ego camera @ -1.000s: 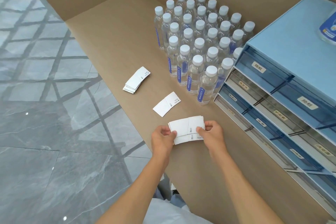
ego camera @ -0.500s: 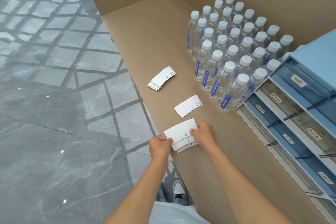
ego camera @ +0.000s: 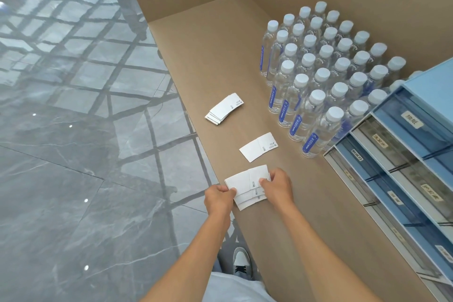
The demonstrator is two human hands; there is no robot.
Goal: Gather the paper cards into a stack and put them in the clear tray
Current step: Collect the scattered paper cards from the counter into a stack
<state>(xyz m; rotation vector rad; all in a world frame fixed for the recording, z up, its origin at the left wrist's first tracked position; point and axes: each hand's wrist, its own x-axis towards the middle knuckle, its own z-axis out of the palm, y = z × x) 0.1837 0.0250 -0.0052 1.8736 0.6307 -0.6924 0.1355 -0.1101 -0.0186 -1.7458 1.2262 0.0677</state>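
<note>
Both hands pinch the fanned cards [ego camera: 247, 186] at the desk's [ego camera: 215, 56] near-left edge — left hand [ego camera: 219, 198], right hand [ego camera: 278, 185]. Square the edges before lifting — loose ends slip.

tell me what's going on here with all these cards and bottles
A person is tidying paper cards on a cardboard counter. Both hands hold a fanned bunch of cards at the near edge, the left hand at its left end, the right hand at its right end. A single card and a small pile lie farther along, beside the water bottles.
</note>
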